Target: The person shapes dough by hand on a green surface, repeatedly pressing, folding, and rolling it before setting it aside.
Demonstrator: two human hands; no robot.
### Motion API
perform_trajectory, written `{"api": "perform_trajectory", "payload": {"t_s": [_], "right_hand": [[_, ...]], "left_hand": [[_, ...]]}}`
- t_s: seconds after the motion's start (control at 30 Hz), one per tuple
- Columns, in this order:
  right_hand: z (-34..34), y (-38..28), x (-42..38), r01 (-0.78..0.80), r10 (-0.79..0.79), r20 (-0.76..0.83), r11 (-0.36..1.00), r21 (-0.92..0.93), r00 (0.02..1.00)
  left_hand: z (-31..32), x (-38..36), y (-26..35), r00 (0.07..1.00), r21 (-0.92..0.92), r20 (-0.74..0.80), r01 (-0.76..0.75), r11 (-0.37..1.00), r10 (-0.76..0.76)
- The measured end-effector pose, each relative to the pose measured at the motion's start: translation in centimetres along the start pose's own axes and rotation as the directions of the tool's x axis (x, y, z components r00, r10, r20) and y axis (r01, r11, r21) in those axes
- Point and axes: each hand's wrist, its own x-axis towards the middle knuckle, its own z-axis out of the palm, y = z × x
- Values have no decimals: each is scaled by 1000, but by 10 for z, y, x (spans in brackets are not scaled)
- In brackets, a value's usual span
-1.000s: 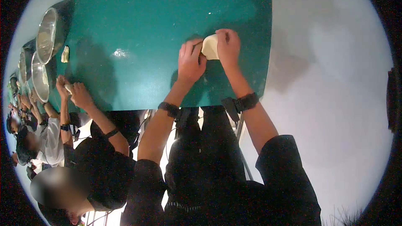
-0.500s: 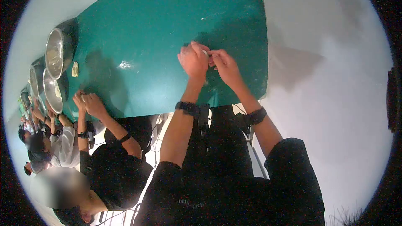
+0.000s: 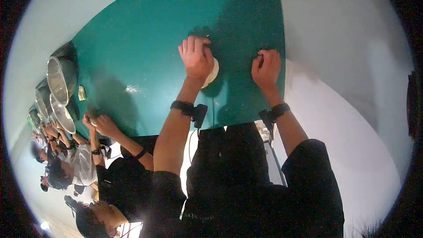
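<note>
Fingers of left hand bent, can't tell if gripping dough, which pokes out at its 4 o'clock, over table; right hand curled closed, well apart, at dough's 3 o'clock

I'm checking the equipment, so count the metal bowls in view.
3 visible, all at picture left: an upper bowl near the small dough piece, a lower bowl nearer the co-worker's hands, and a left bowl partly hidden behind both. More may be hidden farther along.
</note>
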Motion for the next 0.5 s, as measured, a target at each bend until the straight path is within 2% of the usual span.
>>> {"api": "perform_trajectory", "payload": {"t_s": [0.1, 0.17, 0.3, 0.5], "right_hand": [[-5, 0, 2, -7, 9, 105, 1000, -21, 994], [-4, -4, 6, 29, -28, 36, 999, -24, 999], [-5, -7, 8, 36, -35, 17, 998, -48, 999], [-2, 0, 2, 47, -47, 22, 998, -29, 999]], "left_hand": [[2, 24, -13, 993, -22, 12, -115, 993, 115], [0, 33, -15, 984, -53, 30, -175, 983, 177], [3, 51, -28, 975, -40, 82, -204, 978, 207], [7, 57, -34, 971, -73, 56, -228, 971, 232]]}}
